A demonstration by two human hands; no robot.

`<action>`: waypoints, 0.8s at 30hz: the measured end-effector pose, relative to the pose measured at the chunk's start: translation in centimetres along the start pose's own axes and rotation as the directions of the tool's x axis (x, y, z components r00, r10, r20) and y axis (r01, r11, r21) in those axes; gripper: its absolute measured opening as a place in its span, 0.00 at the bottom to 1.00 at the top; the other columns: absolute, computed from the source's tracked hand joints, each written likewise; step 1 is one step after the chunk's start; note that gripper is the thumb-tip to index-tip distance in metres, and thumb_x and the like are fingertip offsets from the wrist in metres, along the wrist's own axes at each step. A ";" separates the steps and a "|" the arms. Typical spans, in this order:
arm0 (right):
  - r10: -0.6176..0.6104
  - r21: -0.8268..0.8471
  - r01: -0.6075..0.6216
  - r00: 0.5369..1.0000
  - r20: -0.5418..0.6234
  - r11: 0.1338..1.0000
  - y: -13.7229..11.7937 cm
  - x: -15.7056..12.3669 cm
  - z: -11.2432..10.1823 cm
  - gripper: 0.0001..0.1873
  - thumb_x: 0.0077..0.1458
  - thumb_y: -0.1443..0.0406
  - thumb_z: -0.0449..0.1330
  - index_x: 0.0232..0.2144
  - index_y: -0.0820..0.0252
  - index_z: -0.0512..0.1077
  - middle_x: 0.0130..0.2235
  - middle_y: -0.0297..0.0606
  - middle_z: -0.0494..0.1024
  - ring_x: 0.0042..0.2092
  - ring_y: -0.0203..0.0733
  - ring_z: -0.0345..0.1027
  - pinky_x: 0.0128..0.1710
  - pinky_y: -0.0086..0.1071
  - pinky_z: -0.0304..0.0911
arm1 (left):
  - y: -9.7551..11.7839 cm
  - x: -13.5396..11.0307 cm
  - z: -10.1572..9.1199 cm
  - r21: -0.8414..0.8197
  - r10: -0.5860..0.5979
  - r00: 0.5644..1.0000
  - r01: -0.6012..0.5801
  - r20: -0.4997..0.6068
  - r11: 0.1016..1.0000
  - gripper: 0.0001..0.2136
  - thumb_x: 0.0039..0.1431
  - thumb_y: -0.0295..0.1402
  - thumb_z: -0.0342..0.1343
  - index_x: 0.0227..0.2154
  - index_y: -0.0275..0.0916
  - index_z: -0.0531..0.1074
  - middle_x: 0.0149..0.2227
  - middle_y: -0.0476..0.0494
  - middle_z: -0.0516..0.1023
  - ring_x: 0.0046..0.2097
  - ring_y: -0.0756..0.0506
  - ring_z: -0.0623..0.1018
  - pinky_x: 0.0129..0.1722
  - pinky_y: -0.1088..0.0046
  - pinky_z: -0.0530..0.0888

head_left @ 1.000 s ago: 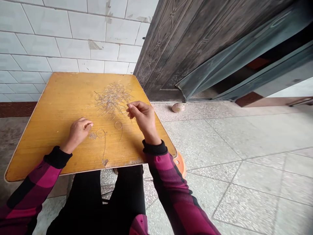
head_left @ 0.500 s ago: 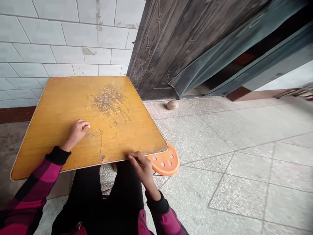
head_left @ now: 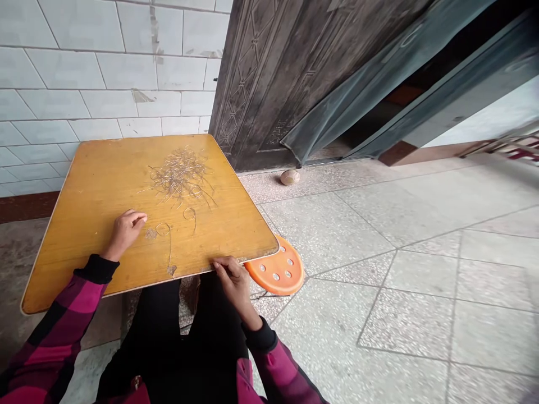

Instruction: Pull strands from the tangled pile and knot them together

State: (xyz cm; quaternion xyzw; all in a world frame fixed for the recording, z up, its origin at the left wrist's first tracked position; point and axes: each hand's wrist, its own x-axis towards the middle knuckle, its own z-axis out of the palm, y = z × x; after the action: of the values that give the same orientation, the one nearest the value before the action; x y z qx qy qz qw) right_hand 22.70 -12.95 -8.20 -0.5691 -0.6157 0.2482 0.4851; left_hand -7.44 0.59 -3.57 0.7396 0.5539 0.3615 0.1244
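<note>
A pile of thin bent wires [head_left: 181, 175] lies on the far middle of a yellow wooden table [head_left: 84, 185]. Two single wire loops [head_left: 163, 229] lie nearer to me. My left hand [head_left: 123, 233] rests on the tabletop just left of the nearer loop, fingers curled together at their tips. My right hand [head_left: 232, 280] is off the tabletop at the table's near edge, fingers pinched close together; whether a wire is between them is too fine to see.
An orange plastic stool [head_left: 278, 273] with holes stands under the table's right corner. A white tiled wall is behind the table, a dark metal door to its right. A small round stone [head_left: 289, 177] lies by the door. Speckled floor tiles spread right.
My right hand came back from the wire pile to the table's near edge and lowered beside my lap. The view swung right, uncovering the orange stool. My left hand stayed put.
</note>
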 end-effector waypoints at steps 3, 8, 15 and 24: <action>-0.009 0.004 0.009 1.000 0.004 1.000 0.0 -0.2 -0.2 0.08 0.59 0.62 0.56 0.32 0.53 0.75 0.31 0.39 0.78 0.34 0.45 0.72 0.35 0.39 0.67 | 0.1 -0.3 -0.1 -0.016 -0.003 1.000 0.003 -0.011 1.000 0.11 0.58 0.35 0.50 0.31 0.38 0.77 0.34 0.43 0.78 0.36 0.46 0.76 0.38 0.72 0.70; -0.053 0.049 0.052 0.998 0.025 0.997 0.2 -0.5 -0.5 0.06 0.58 0.65 0.57 0.33 0.53 0.74 0.31 0.38 0.78 0.33 0.44 0.72 0.34 0.37 0.67 | 0.2 -0.5 -0.3 -0.018 -0.001 0.999 0.000 -0.033 1.000 0.10 0.58 0.34 0.51 0.31 0.37 0.76 0.34 0.43 0.78 0.37 0.46 0.76 0.39 0.71 0.71; -0.165 0.118 0.151 0.979 0.117 0.981 0.6 -0.1 -1.4 0.08 0.57 0.72 0.58 0.36 0.55 0.73 0.32 0.35 0.77 0.34 0.37 0.72 0.34 0.31 0.67 | 0.0 -0.8 -0.3 0.013 -0.002 1.000 0.003 -0.015 1.000 0.09 0.59 0.37 0.52 0.31 0.39 0.74 0.33 0.46 0.77 0.36 0.47 0.76 0.36 0.71 0.72; -0.115 0.141 0.067 0.921 0.372 0.988 -1.1 2.4 -3.9 0.06 0.59 0.69 0.57 0.37 0.57 0.73 0.33 0.37 0.77 0.34 0.37 0.73 0.33 0.29 0.67 | 2.0 -0.4 0.0 0.040 0.073 0.965 -0.086 0.250 0.996 0.10 0.61 0.36 0.50 0.35 0.36 0.74 0.37 0.44 0.75 0.33 0.49 0.75 0.31 0.74 0.71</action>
State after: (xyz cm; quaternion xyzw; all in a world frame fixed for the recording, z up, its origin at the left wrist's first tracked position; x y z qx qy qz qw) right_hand 25.95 -11.92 -4.92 -0.4495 -0.7066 0.3689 0.4031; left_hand -5.99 -0.50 -2.59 0.8035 0.5130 0.2566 0.1595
